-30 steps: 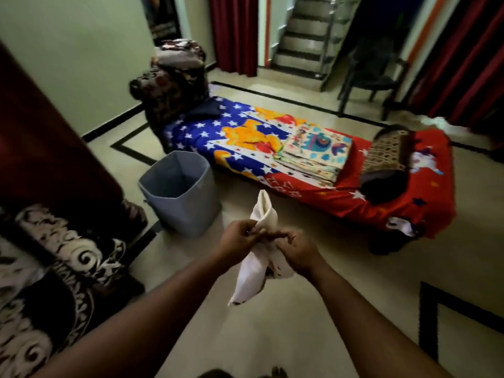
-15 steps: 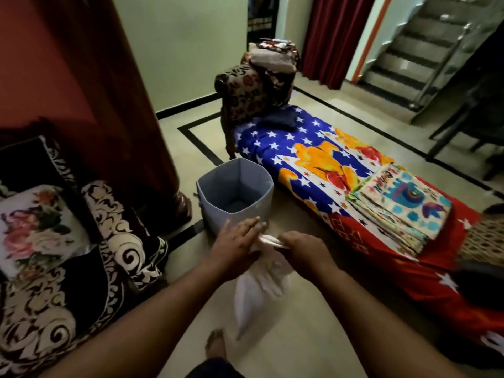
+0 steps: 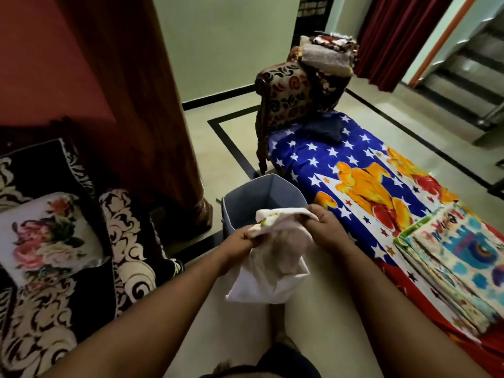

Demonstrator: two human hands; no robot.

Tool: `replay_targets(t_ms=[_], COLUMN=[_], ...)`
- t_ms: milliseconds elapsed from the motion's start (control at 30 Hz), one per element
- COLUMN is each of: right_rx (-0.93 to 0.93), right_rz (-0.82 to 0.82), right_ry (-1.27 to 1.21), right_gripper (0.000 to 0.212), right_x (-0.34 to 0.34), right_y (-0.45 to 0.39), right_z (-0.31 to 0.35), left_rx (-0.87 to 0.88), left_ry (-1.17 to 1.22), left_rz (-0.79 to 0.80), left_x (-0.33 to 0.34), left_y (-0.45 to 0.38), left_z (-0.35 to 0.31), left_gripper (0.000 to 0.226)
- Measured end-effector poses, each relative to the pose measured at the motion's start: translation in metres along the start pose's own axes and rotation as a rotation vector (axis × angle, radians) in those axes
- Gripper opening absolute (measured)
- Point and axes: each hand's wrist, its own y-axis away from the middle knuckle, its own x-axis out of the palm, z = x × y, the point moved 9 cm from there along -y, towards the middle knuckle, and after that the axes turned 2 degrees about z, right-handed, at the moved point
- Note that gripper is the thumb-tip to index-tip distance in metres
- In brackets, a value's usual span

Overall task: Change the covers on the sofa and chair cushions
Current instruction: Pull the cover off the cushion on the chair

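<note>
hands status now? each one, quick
Left hand: grips one edge of the white cushion cover.
Right hand: grips the cover's other edge.

— What is being held?
— A white cushion cover (image 3: 268, 271), limp and crumpled, its top edge stretched level and its body hanging down.
— Where?
— Centre, just near side of a grey bin's (image 3: 261, 197) rim.
</note>
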Motion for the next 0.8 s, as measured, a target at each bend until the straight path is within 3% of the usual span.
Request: replay_targets(t_ms=[67, 167, 233, 267, 333, 433, 500, 633, 800], right_rx=[0.109, 0.219, 0.251, 0.255, 0.238, 0.193, 0.19, 0.268, 0.36], right_rz=[-0.078, 0.001, 0.114, 0.163, 0.214, 0.167, 0.12, 0.079, 0.186], right_ry=[-0.221, -0.662, -0.635, -0.544, -0.35, -0.174, -0.082, 0.031, 0.161], right_gripper=[0.016, 0.062, 0.092, 0.094, 0.07, 0.036, 0.035, 0.031, 0.029], right_x=[-0.01, 0.003, 0.018, 0.023, 0.027, 0.023, 0.017, 0.011, 0.021], right_y=[-0.039, -0.099, -0.13, -0.144, -0.173, -0.227, -0.266, -0.327, -0.364], right_z=[-0.022, -0.068, -0.094, -0.102, -0.118, -0.135, -0.145, -0.17, -0.211], left_rx=[-0.029, -0.055, -0.086, -0.117, -0.187, -0.258, -0.294, -0.374, -0.475], left_ry=[0.094, 0.213, 0.28, 0.306, 0.317, 0.206, 0.144, 0.088, 0.04], left_rz=[-0.083, -0.233, -0.306, -0.332, -0.369, -0.448, -0.492, -0.399, -0.36], left_x=[-0.013, -0.033, -0.045, -0.05, -0.058, -0.069, -0.077, -0.081, -0.079], left_y=[-0.038, -0.099, -0.131, -0.15, -0.182, -0.223, -0.248, -0.289, -0.321], left_z=[-0.007, -0.02, -0.025, -0.024, -0.022, -0.019, -0.016, 0.003, 0.037], left_gripper=[0.033, 0.019, 0.018, 0.019, 0.022, 0.015, 0.015, 0.068, 0.078])
